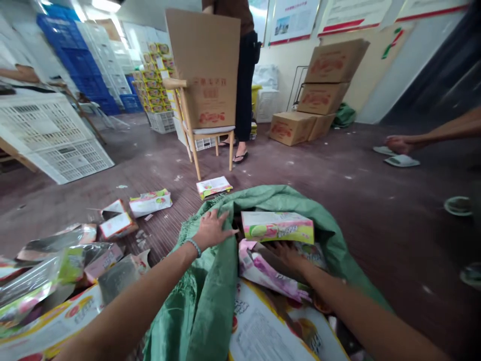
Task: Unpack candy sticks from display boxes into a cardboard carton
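Observation:
My left hand [212, 230] lies with fingers spread on the rim of a green woven sack [216, 281], a beaded bracelet at the wrist. Inside the sack mouth, my right hand [288, 254] reaches down among flattened packaging boxes, fingers stretched out and partly in shadow. Just beyond those fingers sits a white, pink and green box [277, 226]. A crumpled pink-purple box [263, 268] is beside the right hand, on the left. Nearer to me in the sack is a larger white and yellow carton [263, 326] with fruit pictures. What lies deeper is hidden.
Empty-looking cartons with clear windows [71, 260] litter the floor at left. A flattened box [214, 187] lies beyond the sack. A wooden chair [190, 138] carries a big cardboard box [205, 70], a person standing behind. White crates [48, 133] stand left; another person's hands [402, 144] show right.

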Tool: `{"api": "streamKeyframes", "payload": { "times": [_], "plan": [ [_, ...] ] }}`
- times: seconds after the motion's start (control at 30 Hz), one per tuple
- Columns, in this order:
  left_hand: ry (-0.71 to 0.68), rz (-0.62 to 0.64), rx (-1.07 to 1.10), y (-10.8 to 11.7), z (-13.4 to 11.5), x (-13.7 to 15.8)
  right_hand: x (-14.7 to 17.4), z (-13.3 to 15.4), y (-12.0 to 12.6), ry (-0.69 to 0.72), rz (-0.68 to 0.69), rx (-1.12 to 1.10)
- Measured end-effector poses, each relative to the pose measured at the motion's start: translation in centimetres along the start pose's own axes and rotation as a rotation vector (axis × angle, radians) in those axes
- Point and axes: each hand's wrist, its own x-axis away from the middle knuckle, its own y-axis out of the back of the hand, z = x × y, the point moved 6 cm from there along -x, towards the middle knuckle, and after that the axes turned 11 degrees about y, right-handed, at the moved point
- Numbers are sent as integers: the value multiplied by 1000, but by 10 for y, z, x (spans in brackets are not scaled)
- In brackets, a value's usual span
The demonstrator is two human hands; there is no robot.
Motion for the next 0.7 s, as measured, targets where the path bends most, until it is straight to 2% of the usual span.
{"api": "streamKeyframes", "payload": {
  "times": [0.03,0.1,0.13,0.2,0.27,0.33,0.4,0.43,0.5,0.57,0.63,0.7],
  "plan": [
    [55,80,7,-13,10,-3,0,3,-2,-17,69,6],
    [127,190,73,-36,26,-6,7,14,9,-27,124,-14],
    [153,192,117,-41,33,-7,14,22,22,-13,126,-25],
    [208,122,194,-37,50,-11,32,40,59,35,73,-16],
    [247,13,313,-14,71,-18,48,54,104,78,-64,69],
    [237,-128,533,22,92,-25,55,58,145,115,-255,227],
    [191,-244,837,58,111,-27,47,49,164,84,-365,378],
    [168,-275,988,73,118,-25,37,41,161,42,-336,409],
    [132,-288,1205,92,125,-15,10,28,140,-17,-203,347],
    [75,-271,1297,100,117,3,-19,31,111,-1,-118,234],
    [-55,-177,1258,96,93,22,-42,47,84,30,-124,219],
    [-245,33,1122,80,56,38,-56,63,59,39,-135,313]
  ]
}}
